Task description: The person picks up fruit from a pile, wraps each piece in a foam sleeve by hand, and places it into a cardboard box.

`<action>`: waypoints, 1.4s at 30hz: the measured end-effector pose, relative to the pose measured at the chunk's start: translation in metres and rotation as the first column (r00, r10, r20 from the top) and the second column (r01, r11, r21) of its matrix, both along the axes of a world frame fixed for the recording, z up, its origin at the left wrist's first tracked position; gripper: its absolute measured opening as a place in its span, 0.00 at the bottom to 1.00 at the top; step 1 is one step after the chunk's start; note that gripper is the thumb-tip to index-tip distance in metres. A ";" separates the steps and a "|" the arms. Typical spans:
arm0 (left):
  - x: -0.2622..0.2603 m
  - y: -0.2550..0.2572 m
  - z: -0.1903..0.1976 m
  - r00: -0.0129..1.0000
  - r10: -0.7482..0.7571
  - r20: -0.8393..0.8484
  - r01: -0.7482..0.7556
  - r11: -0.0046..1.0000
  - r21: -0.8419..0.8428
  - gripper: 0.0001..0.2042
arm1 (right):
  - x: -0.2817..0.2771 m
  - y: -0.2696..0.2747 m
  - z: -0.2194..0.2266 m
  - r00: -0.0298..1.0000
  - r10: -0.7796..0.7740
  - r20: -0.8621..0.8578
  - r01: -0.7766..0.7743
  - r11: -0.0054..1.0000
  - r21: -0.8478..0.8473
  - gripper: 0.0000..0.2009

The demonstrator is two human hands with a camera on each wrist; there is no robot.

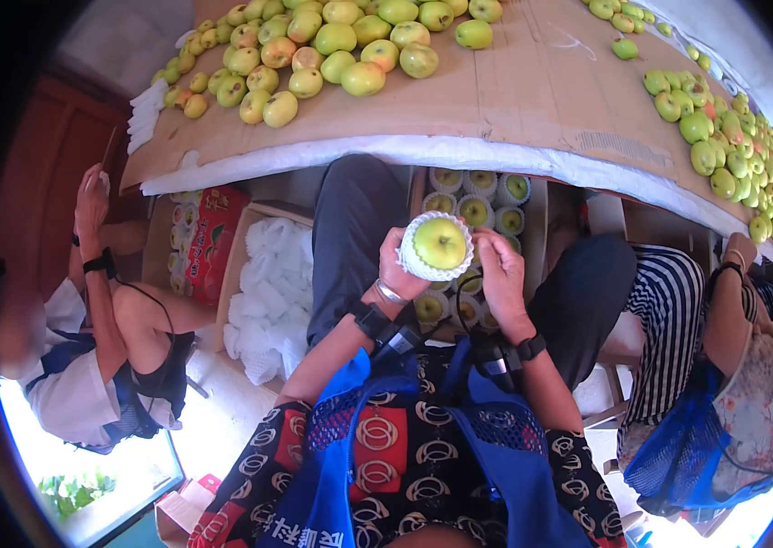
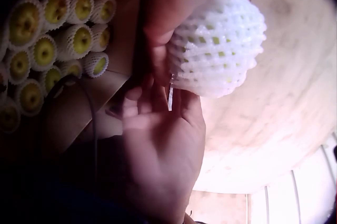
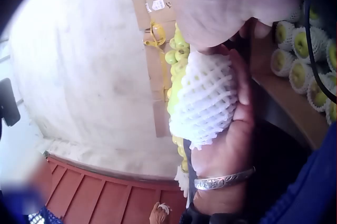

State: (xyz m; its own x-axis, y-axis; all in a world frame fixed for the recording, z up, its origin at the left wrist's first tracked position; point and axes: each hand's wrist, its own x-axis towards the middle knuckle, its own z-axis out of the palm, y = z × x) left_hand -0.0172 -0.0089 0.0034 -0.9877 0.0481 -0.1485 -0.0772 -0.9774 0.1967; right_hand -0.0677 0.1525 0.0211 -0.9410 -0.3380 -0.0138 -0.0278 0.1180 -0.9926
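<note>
Apple [image 1: 442, 243] and foam net [image 2: 218, 50] are together in front of you, the fruit sitting inside the mesh with its dimpled end facing the head camera. Your left hand [image 1: 397, 270] holds them, its fingers wrapped around the side of the net, a silver bracelet [image 3: 224, 180] at that wrist. Your right hand [image 1: 505, 276] is at the opposite side, fingertips at the net's edge; you cannot tell from these views whether they pinch it. Below and behind the fruit, between your knees, a cardboard box holds rows of netted apples [image 1: 477, 211]. Beside your left knee, another box is heaped with loose white nets [image 1: 263, 288]. Ahead of you, bare apples [image 1: 336, 38] lie piled on a cardboard-covered table [image 1: 514, 100]. People sit on both sides of you.
</note>
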 end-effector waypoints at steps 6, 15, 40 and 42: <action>-0.001 0.002 0.001 0.984 0.113 0.134 -0.092 0.983 -0.159 0.25 | 0.009 -0.011 0.028 0.993 0.100 -0.065 -0.106 0.990 -0.090 0.34; -0.002 0.011 0.010 0.989 0.116 0.093 -0.058 0.875 -0.481 0.17 | 0.012 -0.030 0.016 0.992 0.121 -0.041 -0.114 0.983 0.142 0.38; 0.001 0.009 -0.006 0.973 0.019 0.232 0.019 0.987 -0.159 0.19 | 0.012 -0.032 0.017 0.845 0.269 -0.463 -0.108 0.932 0.345 0.43; 0.000 0.006 -0.009 0.981 0.017 0.193 0.018 0.984 -0.178 0.18 | 0.011 -0.032 0.021 0.837 0.277 -0.471 -0.106 0.928 0.358 0.43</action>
